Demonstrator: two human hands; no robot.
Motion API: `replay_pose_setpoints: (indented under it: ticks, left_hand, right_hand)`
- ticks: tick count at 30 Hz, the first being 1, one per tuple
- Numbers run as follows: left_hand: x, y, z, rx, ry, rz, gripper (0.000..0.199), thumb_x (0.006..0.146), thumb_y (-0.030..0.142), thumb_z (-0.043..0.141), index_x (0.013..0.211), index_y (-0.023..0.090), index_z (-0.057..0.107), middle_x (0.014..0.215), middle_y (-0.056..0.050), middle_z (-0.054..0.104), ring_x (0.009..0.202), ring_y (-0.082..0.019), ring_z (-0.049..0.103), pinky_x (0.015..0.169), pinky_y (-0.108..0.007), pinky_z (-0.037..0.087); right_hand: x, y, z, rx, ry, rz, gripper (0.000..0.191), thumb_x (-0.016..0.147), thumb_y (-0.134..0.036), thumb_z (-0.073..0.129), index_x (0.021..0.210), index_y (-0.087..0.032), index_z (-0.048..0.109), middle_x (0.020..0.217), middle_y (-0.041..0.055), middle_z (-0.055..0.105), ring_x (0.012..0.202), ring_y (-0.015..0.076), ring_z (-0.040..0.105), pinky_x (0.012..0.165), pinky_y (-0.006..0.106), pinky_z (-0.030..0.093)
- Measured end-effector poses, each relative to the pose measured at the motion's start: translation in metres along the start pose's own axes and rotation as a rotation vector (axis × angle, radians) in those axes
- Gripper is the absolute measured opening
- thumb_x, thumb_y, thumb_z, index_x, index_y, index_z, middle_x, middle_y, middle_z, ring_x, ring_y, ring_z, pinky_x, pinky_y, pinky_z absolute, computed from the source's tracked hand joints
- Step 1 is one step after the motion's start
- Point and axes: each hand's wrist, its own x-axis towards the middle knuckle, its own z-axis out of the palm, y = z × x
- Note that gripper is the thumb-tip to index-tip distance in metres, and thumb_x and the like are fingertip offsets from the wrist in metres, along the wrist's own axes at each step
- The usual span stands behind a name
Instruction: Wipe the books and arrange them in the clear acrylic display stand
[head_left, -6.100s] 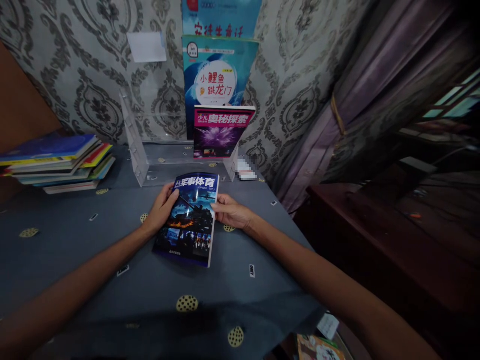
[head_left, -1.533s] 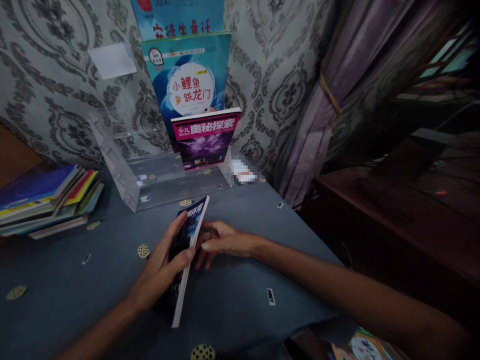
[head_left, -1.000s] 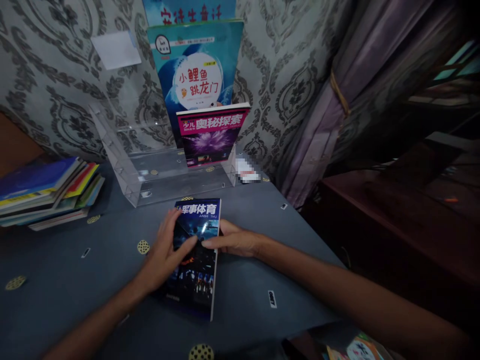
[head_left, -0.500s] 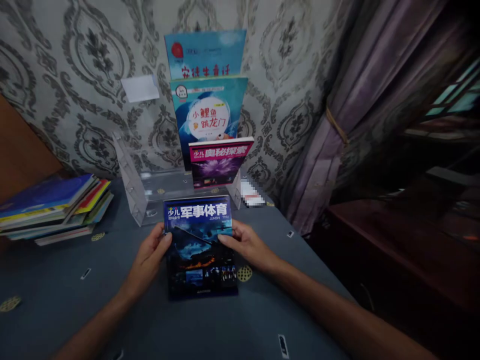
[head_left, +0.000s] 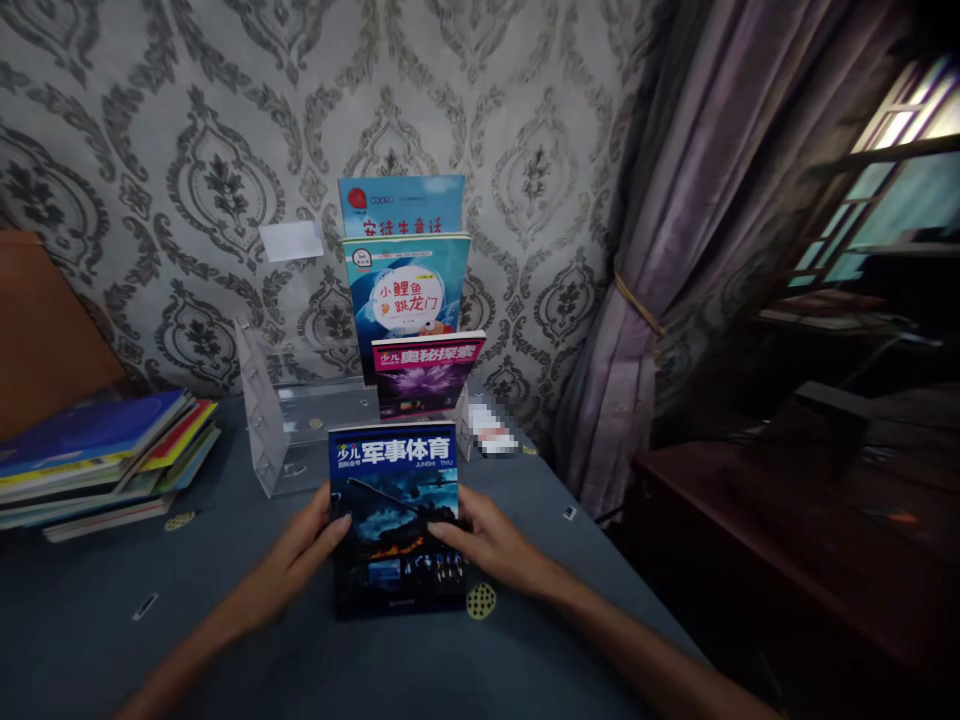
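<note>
A dark blue book (head_left: 397, 520) with a tank on its cover is tilted up in front of me, cover facing me. My left hand (head_left: 311, 540) grips its left edge, thumb on the cover. On the right edge, my right hand (head_left: 484, 540) holds it the same way. Behind it is a clear tiered book stand (head_left: 262, 415). A pink and purple book (head_left: 424, 378) leans on the stand's right side. Further back stand a teal book (head_left: 409, 295) with a fish and a light blue book (head_left: 403, 203), partly hidden.
A pile of books (head_left: 97, 455) lies at the left of the grey-blue tablecloth (head_left: 247, 660). Against the patterned wall are a white label (head_left: 291, 241) and a blurred white item (head_left: 489, 430). A purple curtain (head_left: 630, 380) hangs right, beside a dark red surface (head_left: 750, 540).
My view has tilted up, so the stand and its books sit lower in the picture. The dark blue book stays in both hands and looks slightly more upright.
</note>
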Motion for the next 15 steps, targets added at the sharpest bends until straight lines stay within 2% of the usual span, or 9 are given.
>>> replay_pose_setpoints:
  ticks: [3,6,9,13,15]
  left_hand:
    - [0.013,0.010,0.000,0.019,0.012,0.029,0.051,0.091,0.056,0.058,0.134,0.029,0.060,0.131,-0.006,0.067,0.130,-0.032,0.056,0.110,-0.045,0.047]
    - [0.031,0.022,0.003,-0.006,-0.005,0.059,0.045,0.090,0.056,0.059,0.123,0.025,0.065,0.108,-0.007,0.073,0.096,-0.027,0.069,0.085,-0.038,0.058]
    - [0.049,0.031,0.006,-0.047,0.018,0.064,0.040,0.086,0.055,0.064,0.107,0.022,0.067,0.083,-0.004,0.070,0.070,-0.021,0.064,0.060,-0.029,0.052]
    - [0.072,0.034,0.008,-0.073,0.076,0.074,0.035,0.080,0.054,0.069,0.088,0.020,0.062,0.071,0.001,0.063,0.061,-0.016,0.058,0.051,-0.023,0.045]
    - [0.084,0.037,0.007,-0.071,0.107,0.097,0.034,0.078,0.053,0.071,0.085,0.020,0.061,0.067,0.002,0.060,0.058,-0.015,0.055,0.048,-0.022,0.043]
  right_hand:
    - [0.003,0.004,-0.002,0.066,0.053,0.037,0.050,0.089,-0.052,0.067,0.129,-0.023,0.057,0.115,0.0077,0.068,0.111,0.0269,0.062,0.092,0.042,0.053]
    - [0.008,0.000,-0.006,0.165,0.124,0.020,0.053,0.089,-0.048,0.069,0.133,-0.025,0.051,0.132,0.0095,0.061,0.125,0.0277,0.056,0.095,0.041,0.053]
    - [0.016,-0.006,-0.013,0.213,0.187,-0.017,0.051,0.087,-0.048,0.071,0.128,-0.026,0.051,0.133,0.0094,0.060,0.125,0.0272,0.058,0.097,0.042,0.053]
    - [0.032,-0.012,-0.032,0.172,0.222,-0.078,0.049,0.085,-0.050,0.072,0.121,-0.025,0.052,0.124,0.0082,0.063,0.116,0.0262,0.063,0.096,0.042,0.053]
    - [0.042,-0.014,-0.045,0.118,0.228,-0.111,0.048,0.084,-0.051,0.072,0.119,-0.025,0.053,0.121,0.0082,0.064,0.113,0.0263,0.064,0.093,0.042,0.053]
